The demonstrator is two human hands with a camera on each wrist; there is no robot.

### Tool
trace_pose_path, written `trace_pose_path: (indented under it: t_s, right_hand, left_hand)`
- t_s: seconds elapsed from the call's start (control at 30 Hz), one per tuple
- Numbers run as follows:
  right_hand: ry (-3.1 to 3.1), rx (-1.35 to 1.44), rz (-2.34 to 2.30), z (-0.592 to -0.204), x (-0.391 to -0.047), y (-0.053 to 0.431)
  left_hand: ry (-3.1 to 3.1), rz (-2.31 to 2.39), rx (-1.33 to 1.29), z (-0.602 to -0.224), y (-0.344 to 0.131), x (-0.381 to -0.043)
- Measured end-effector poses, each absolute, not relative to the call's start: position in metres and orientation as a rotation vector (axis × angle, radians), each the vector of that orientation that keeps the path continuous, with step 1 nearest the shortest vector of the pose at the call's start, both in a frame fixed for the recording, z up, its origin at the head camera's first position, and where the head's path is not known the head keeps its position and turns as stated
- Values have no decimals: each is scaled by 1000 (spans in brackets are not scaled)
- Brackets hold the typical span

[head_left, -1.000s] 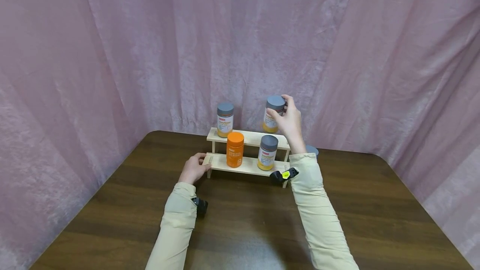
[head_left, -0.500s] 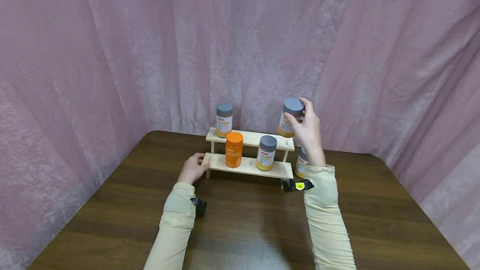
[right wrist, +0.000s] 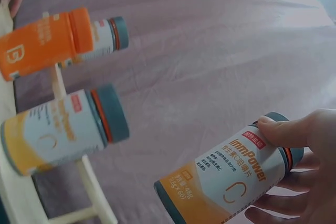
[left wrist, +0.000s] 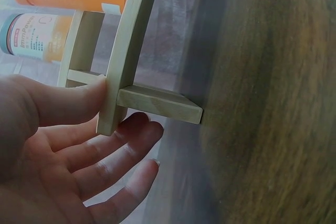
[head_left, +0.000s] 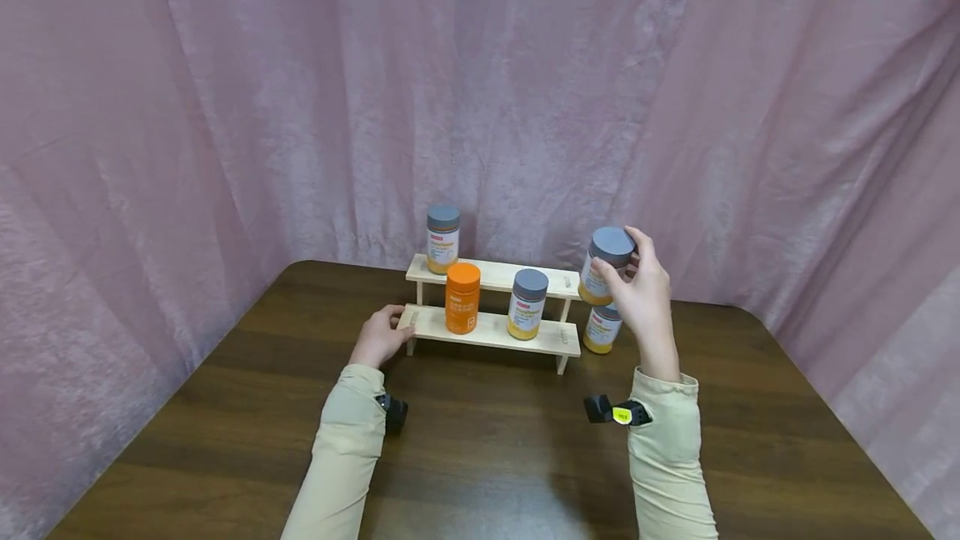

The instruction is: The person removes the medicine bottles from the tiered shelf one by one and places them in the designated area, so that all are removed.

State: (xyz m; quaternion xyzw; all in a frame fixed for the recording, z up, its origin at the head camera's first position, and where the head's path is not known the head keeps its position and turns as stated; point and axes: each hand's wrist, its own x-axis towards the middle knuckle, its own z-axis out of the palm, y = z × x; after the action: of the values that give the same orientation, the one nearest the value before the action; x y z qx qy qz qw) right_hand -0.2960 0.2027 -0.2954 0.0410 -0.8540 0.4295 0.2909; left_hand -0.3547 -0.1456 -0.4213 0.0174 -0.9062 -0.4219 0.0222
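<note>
Where the arms come in: a cream fabric left sleeve (head_left: 337, 448) and a matching right sleeve (head_left: 670, 457) cross a dark brown wood-grain table (head_left: 480, 482).
Left hand (head_left: 381, 337): thumb above and fingers beneath, pinching the left end of a two-tier pale wooden stand (head_left: 491, 327).
Lower shelf: a cylindrical orange jar with an orange lid (head_left: 462, 298) stands upright left of a white-and-yellow jar with a grey lid (head_left: 527, 307), the two apart; contents hidden.
Right hand (head_left: 649, 294): thumb and fingers grasp the top of a raised white-and-yellow jar (right wrist: 229, 174), grey-lidded and tilted, near the upper shelf's right end; its contents are unseen.
Beside the stand: a matching grey-lidded jar (head_left: 601, 332) stands on the table at the right; the raised one covers part of its lid, and whether they touch cannot be told.
Upper shelf (head_left: 498, 275): another grey-lidded jar (head_left: 442, 242) stands near the left end, behind the orange one; its contents cannot be seen.
Backdrop: a draped pink velvety curtain (head_left: 480, 90).
</note>
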Motion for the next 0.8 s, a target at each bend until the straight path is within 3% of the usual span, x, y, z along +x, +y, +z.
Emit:
trace_pose_path:
  t_s: [0.8]
  right_hand:
    - [-2207,-140,1155,-331,-296,265]
  left_hand:
    - [-2851,-1265,58,-422,-146,-358]
